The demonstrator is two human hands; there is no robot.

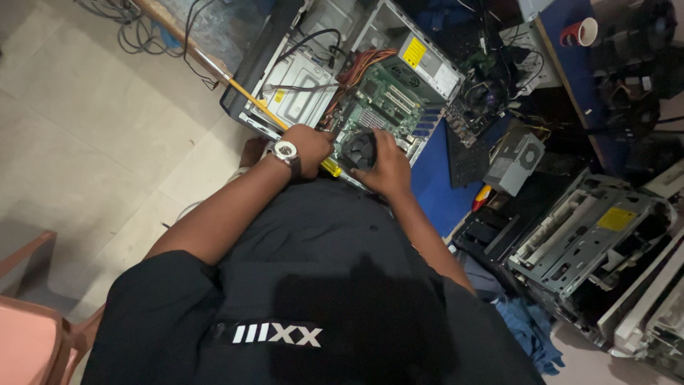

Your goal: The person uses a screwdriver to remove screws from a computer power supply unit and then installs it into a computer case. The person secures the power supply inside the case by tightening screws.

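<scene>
Gripping fan [360, 150], inside open computer case [285, 43]

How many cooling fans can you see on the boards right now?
2. One black fan sits on the green motherboard in the open case, between the left hand and right hand. Another sits on the loose board to its right. Clutter may hide more.

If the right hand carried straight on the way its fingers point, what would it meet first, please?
Probably the green motherboard just beyond the round black cooler fan that the right hand rests on; depth is unclear.
</scene>
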